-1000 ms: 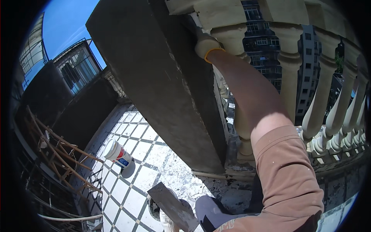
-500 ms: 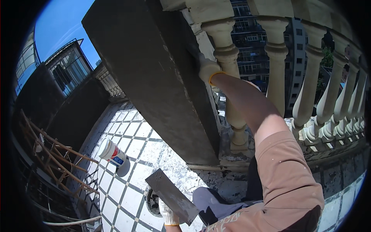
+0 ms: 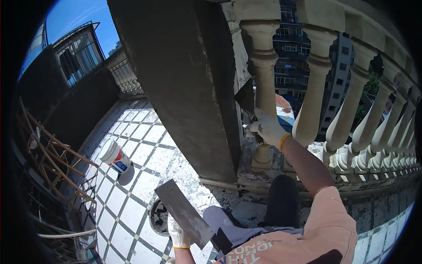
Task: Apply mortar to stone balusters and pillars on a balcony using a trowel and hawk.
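My gloved left hand (image 3: 176,232) is closed low in front of me. It holds a long, flat, rectangular plastering trowel (image 3: 182,211), its grey face smeared and tilted. Beside that hand, a round dark bucket (image 3: 157,216) is partly covered by the trowel. My gloved right hand (image 3: 268,126) is closed around a small trowel (image 3: 246,97) whose dark, roughly triangular blade points up. This blade is in the narrow gap between the dark rendered pillar (image 3: 184,92) and the nearest cream baluster (image 3: 263,79); whether it touches the pillar I cannot tell.
A white pail (image 3: 115,155) with a red and blue label stands on the tiled floor (image 3: 132,200) at left. Beyond it leans a wooden frame (image 3: 55,152). A row of balusters (image 3: 349,101) runs along the right, with buildings behind. My knee (image 3: 282,198) is close to the pillar base.
My right hand has come down and toward me along the pillar edge, and its small trowel's blade now shows. My left hand still holds the flat trowel. The view has shifted slightly.
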The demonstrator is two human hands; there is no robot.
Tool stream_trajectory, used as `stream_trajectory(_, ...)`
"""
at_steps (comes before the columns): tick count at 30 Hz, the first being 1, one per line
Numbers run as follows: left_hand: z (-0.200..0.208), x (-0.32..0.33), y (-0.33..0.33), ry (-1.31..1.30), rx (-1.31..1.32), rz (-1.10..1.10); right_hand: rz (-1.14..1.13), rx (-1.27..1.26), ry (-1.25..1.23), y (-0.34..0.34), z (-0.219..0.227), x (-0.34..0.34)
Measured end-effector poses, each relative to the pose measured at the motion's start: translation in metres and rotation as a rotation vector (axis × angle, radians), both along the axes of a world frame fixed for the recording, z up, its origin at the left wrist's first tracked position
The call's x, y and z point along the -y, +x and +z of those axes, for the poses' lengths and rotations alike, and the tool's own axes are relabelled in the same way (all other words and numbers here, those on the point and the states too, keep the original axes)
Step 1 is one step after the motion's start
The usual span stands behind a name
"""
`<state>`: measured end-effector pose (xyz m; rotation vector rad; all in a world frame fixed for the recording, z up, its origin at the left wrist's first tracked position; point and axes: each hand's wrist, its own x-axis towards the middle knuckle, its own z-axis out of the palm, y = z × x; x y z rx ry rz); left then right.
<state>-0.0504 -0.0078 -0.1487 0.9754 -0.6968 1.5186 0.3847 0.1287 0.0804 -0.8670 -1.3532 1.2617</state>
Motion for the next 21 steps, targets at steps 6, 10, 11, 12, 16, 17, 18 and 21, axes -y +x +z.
stream_trajectory(6,0.07,0.063,0.001,-0.943,-0.927,0.786,0.039,-0.339,-0.173,-0.009,0.033,0.083)
stream_trajectory(10,0.038,0.062,-0.012,-0.868,-1.086,0.969,0.203,-0.488,-0.065,0.008,0.036,0.106)
stream_trajectory(11,0.026,0.059,-0.014,-0.862,-1.092,0.947,0.181,-0.484,-0.065,0.014,0.036,0.112)
stream_trajectory(12,0.013,0.057,-0.018,-0.816,-1.005,0.827,0.138,-0.5,-0.042,0.02,0.036,0.117)
stream_trajectory(16,-0.02,0.032,-0.018,-0.637,-0.637,0.384,0.02,-0.537,0.037,0.036,0.037,0.13)
stream_trajectory(17,-0.026,0.022,-0.014,-0.593,-0.543,0.279,-0.009,-0.52,0.047,0.037,0.037,0.134)
stream_trajectory(18,-0.032,0.016,-0.012,-0.548,-0.451,0.174,-0.038,-0.504,0.057,0.037,0.037,0.139)
stream_trajectory(21,-0.049,-0.003,-0.003,-0.414,-0.173,-0.13,-0.101,-0.474,0.077,0.035,0.033,0.15)
